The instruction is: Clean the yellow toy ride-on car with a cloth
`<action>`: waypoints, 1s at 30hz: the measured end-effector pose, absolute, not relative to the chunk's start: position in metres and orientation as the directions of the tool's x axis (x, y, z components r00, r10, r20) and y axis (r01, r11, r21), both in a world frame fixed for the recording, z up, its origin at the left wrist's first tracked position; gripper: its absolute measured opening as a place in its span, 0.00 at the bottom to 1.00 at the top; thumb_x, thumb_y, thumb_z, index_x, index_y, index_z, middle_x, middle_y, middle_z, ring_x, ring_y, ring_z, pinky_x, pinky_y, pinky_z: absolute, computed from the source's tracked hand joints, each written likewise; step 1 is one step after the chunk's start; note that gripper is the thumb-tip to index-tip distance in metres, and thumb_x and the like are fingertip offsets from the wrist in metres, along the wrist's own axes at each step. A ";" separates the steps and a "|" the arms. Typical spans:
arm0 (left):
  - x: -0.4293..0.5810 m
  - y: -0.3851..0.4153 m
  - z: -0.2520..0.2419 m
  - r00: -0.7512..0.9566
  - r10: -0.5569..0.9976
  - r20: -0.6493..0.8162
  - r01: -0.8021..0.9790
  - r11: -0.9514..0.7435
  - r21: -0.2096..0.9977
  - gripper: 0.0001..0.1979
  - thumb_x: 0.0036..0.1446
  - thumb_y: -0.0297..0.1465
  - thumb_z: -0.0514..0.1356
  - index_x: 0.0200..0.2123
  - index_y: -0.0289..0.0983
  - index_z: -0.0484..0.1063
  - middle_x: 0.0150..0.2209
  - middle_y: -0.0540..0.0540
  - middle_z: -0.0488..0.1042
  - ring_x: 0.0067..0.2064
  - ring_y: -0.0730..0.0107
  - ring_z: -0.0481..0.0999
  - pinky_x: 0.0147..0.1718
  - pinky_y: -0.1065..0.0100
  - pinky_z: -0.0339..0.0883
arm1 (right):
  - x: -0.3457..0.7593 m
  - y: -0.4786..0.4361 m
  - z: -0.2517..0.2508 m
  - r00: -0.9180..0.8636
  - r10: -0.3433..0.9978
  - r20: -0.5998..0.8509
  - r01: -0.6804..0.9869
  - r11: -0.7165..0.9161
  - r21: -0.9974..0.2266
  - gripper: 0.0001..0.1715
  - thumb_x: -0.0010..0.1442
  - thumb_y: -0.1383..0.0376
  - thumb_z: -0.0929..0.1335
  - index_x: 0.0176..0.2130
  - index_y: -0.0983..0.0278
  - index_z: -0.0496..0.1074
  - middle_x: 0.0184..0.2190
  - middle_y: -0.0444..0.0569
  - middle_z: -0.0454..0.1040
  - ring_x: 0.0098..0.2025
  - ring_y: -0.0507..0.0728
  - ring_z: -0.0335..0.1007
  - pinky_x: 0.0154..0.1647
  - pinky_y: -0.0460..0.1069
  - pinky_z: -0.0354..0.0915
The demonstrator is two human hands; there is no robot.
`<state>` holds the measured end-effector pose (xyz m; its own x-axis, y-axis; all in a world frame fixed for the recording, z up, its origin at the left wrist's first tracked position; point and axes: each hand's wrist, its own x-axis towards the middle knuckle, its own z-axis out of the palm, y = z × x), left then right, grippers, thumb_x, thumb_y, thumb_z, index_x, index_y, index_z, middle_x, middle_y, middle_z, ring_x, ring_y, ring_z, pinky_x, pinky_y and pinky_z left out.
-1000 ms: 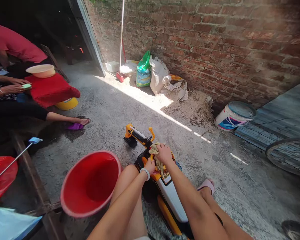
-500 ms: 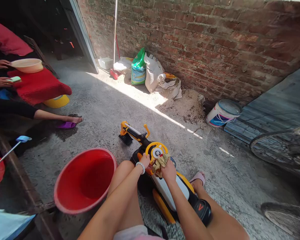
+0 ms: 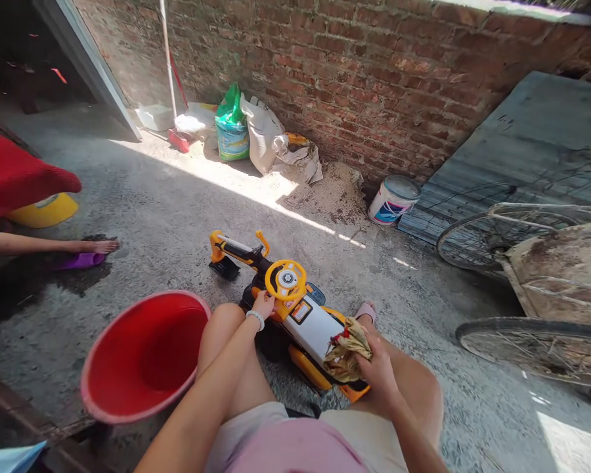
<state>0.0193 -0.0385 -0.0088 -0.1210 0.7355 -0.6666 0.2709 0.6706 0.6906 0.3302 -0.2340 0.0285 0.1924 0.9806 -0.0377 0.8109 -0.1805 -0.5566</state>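
Observation:
A yellow, black and white ride-on toy excavator (image 3: 310, 332) stands between my legs, its digger arm (image 3: 239, 249) pointing away to the left. My left hand (image 3: 262, 306), with a white beaded bracelet at the wrist, has its fingers curled on the toy just by the lower left of the yellow steering wheel (image 3: 285, 280). Whether they grip the rim or the body beneath cannot be made out. My right hand (image 3: 375, 364) is closed on a crumpled yellowish rag (image 3: 349, 351) with red bits, pressed against the rear of the white seat. The rag hides the seat's back end.
Left of my knee stands a large red tub (image 3: 145, 358). A co-worker's foot (image 3: 103, 246) and a purple slipper (image 3: 81, 261) are at far left. Sacks (image 3: 261, 135) and a paint bucket (image 3: 394, 199) line the brick wall; a wheeled cart (image 3: 566, 276) is at right.
My right hand has moved the rag from beside the steering wheel back to the seat's rear. My left hand stays by the wheel. The view has turned right.

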 end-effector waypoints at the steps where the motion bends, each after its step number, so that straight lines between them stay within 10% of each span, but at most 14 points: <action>1: 0.016 -0.041 -0.007 -0.132 0.749 -0.649 0.286 0.656 0.698 0.25 0.71 0.35 0.60 0.67 0.38 0.60 0.52 0.36 0.80 0.44 0.61 0.87 0.40 0.65 0.81 | 0.346 -0.246 0.035 0.251 0.967 -0.045 0.831 -0.239 -0.503 0.36 0.59 0.62 0.63 0.66 0.57 0.71 0.60 0.56 0.77 0.66 0.67 0.69 0.68 0.63 0.66; 5: 0.006 -0.058 0.000 -0.138 0.941 -0.308 0.613 0.325 0.720 0.40 0.64 0.27 0.60 0.76 0.37 0.51 0.72 0.29 0.61 0.71 0.47 0.68 0.66 0.49 0.67 | 0.368 -0.282 0.034 0.305 0.942 -0.139 0.915 -0.331 -0.232 0.35 0.57 0.63 0.67 0.63 0.58 0.74 0.72 0.57 0.62 0.74 0.71 0.56 0.73 0.66 0.56; 9: 0.002 -0.078 0.007 0.186 0.970 -0.155 0.886 -0.097 0.453 0.42 0.60 0.24 0.58 0.76 0.38 0.55 0.80 0.37 0.45 0.80 0.46 0.41 0.74 0.45 0.51 | 0.341 -0.291 0.006 0.238 0.921 -0.309 0.962 -0.268 -0.056 0.33 0.56 0.67 0.71 0.61 0.57 0.75 0.75 0.57 0.58 0.74 0.72 0.54 0.68 0.65 0.59; 16: 0.001 -0.068 0.027 0.292 0.898 -0.329 0.949 -0.228 0.219 0.39 0.61 0.23 0.54 0.76 0.38 0.56 0.80 0.37 0.46 0.80 0.49 0.43 0.75 0.39 0.44 | 0.355 -0.247 0.010 0.321 0.889 -0.327 0.944 -0.327 0.036 0.26 0.64 0.68 0.67 0.60 0.56 0.76 0.67 0.59 0.67 0.63 0.69 0.66 0.57 0.59 0.65; 30: 0.008 -0.052 0.033 0.297 0.861 -0.414 0.946 -0.204 0.253 0.39 0.59 0.28 0.59 0.74 0.39 0.58 0.79 0.32 0.48 0.78 0.40 0.48 0.72 0.34 0.46 | 0.397 -0.186 0.011 0.493 0.714 -0.498 0.767 -0.627 -0.139 0.26 0.69 0.62 0.61 0.60 0.62 0.77 0.52 0.59 0.82 0.49 0.62 0.80 0.44 0.50 0.70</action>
